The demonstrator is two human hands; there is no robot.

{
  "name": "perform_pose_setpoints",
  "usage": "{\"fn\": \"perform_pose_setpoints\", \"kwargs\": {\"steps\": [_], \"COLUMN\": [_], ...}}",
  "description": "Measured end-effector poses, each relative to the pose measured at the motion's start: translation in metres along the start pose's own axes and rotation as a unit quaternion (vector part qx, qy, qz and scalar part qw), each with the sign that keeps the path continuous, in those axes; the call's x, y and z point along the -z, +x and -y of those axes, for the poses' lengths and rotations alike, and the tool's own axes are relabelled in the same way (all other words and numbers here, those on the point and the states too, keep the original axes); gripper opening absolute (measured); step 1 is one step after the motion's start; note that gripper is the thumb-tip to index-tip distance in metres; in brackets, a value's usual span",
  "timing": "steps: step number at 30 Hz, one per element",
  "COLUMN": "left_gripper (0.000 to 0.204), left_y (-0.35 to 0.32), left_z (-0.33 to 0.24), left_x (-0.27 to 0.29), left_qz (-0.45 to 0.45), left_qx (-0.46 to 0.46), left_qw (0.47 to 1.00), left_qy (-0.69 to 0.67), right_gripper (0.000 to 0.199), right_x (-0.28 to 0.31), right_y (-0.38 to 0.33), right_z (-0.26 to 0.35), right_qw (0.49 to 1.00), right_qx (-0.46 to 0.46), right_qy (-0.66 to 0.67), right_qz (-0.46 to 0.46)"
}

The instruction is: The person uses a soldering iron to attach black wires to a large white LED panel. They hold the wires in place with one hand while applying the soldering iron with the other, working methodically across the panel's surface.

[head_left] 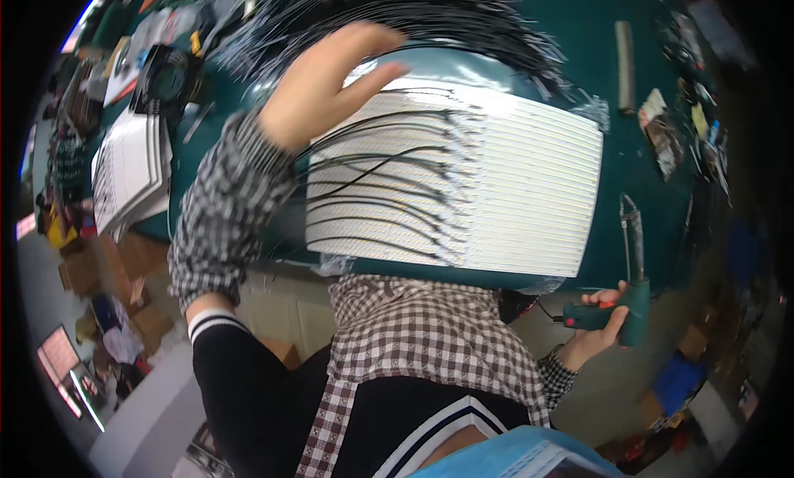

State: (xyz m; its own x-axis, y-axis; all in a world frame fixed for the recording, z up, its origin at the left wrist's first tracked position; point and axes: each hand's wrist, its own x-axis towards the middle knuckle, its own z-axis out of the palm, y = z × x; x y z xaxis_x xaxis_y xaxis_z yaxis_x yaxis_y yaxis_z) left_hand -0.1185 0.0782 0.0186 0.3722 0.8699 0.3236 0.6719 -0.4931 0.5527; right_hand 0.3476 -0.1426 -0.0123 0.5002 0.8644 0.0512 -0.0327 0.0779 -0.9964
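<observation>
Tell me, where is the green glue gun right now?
The green glue gun is in the right hand, low on the right of the head view, beside the white panel.

Dark green workbench [595, 56] over grey floor [149, 403], cardboard boxes [83, 271] alongside.

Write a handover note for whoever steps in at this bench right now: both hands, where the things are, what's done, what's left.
Left hand: open, raised over the far left corner of the white ribbed panel, among the black wires.
Right hand: gripping the green glue gun at the near right table edge, nozzle off the panel.
Done: a row of wires already lies across the panel's left half, ends near mid-panel.
Left: right half bare; loose wire bundle waits behind the panel.
</observation>
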Motion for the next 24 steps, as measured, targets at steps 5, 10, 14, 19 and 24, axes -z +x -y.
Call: {"fn": "perform_pose_setpoints", "kwargs": {"steps": [5, 10, 14, 19, 24], "left_gripper": [0.072, 0.111, 0.125, 0.097, 0.044], "left_y": [-0.141, -0.161, -0.166, -0.173, -0.179], "left_z": [-0.004, -0.024, -0.034, -0.012, -0.015], "left_x": [-0.010, -0.027, -0.030, -0.037, -0.052], "left_qz": [-0.026, 0.048, 0.128, 0.146, 0.069], "left_qx": [0.197, 0.148, 0.138, 0.146, 0.237], "left_qw": [0.980, 0.986, 0.980, 0.978, 0.969], "left_qy": [0.029, 0.069, 0.064, -0.026, -0.019], "right_gripper": [0.057, 0.059, 0.061, 0.060, 0.058], "right_x": [-0.007, -0.013, -0.011, -0.002, -0.001], "right_y": [0.045, 0.065, 0.061, 0.053, 0.049], "right_z": [0.006, 0.015, 0.014, 0.008, 0.004], "right_qw": [0.992, 0.972, 0.972, 0.979, 0.982], "right_qx": [-0.003, 0.047, 0.058, 0.047, 0.037], "right_qy": [-0.007, -0.038, -0.054, -0.053, -0.051], "right_qz": [0.129, 0.225, 0.223, 0.190, 0.180]}}
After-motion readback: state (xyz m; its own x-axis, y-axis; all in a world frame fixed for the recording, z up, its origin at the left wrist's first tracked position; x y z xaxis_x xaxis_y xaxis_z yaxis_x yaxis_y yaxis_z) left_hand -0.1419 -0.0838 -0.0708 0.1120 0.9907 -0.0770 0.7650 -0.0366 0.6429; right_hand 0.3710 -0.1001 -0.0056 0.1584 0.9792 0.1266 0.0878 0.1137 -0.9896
